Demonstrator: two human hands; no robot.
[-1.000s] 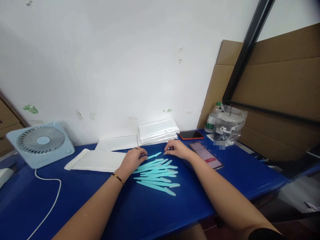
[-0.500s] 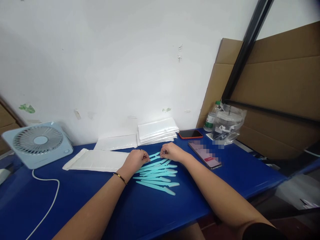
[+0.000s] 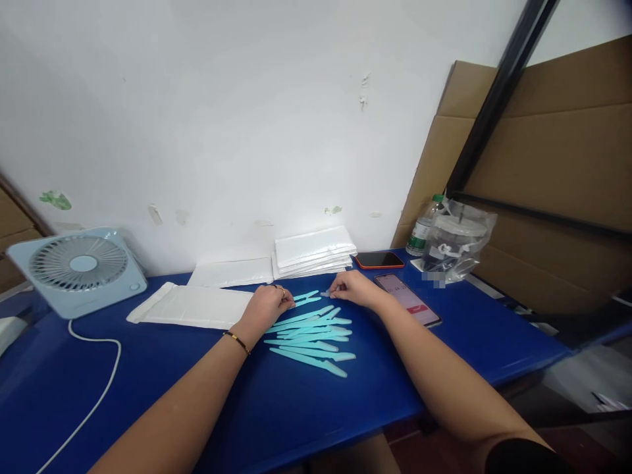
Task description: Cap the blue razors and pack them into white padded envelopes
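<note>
Your right hand (image 3: 354,288) shifted right, clamped on one cap (image 3: 324,294); left hand (image 3: 264,306), clamped on two razors (image 3: 309,300), hides their ends; two phones (image 3: 379,261) right, one fan (image 3: 83,264) left.

Slim turquoise sticks (image 3: 316,334), mostly pale-ended, fanned out, some overlapping; small translucent piece (image 3: 324,294) apart.

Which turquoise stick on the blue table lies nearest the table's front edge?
The lowest turquoise stick in the picture: its wide end sits below every other one, all of which lie farther back.
</note>
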